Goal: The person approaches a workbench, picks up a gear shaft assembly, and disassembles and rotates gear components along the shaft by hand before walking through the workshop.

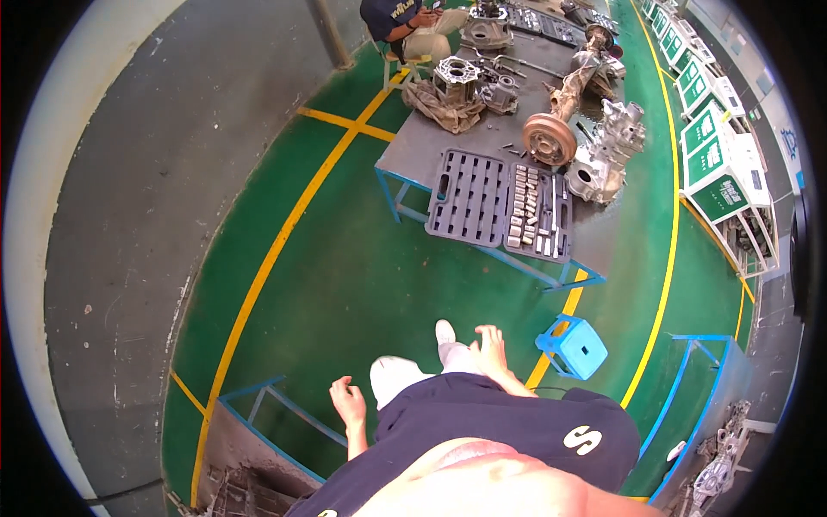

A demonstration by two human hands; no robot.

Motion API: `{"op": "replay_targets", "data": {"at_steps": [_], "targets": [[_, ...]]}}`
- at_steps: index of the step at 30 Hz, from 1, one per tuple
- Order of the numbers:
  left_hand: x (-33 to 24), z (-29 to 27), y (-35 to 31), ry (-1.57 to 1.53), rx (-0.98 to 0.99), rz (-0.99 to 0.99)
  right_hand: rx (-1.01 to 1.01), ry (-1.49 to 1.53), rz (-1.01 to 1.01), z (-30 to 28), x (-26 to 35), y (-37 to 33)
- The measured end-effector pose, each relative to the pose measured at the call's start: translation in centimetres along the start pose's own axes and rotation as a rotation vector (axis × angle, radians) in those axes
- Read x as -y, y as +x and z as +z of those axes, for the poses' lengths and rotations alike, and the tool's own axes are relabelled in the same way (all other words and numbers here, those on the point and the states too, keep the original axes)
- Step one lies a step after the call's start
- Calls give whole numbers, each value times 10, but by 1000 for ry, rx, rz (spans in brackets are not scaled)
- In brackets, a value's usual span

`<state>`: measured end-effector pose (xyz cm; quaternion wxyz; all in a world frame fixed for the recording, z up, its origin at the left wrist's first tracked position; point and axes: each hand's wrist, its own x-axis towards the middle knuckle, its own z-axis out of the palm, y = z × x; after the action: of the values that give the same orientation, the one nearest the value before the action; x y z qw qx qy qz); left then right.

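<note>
My left hand hangs beside my left leg, fingers loosely bent and apart, with nothing in it. On the other side, my right hand is held by my right thigh, its fingers spread and holding nothing. Neither hand touches a tool or part. The blue plastic stool on the floor is the thing nearest my right hand. Ahead, at the near end of the workbench, lies an unfolded socket set case. Its right half carries rows of metal sockets.
On the bench are a rusty axle with a brake drum, a metal gearbox housing and another housing on a brown cloth. A seated person is at the far left. White-green cabinets line the right. Blue-framed tables flank me.
</note>
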<state>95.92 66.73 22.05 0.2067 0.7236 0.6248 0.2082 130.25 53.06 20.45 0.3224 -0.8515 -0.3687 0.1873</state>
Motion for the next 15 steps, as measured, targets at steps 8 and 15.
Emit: {"op": "replay_targets", "data": {"at_steps": [8,15], "targets": [[128,20,49,206,121,-265,-18,46,296,68,-31,149],[236,28,156,-234,507,-642,255,-214,412,152,10,232]]}}
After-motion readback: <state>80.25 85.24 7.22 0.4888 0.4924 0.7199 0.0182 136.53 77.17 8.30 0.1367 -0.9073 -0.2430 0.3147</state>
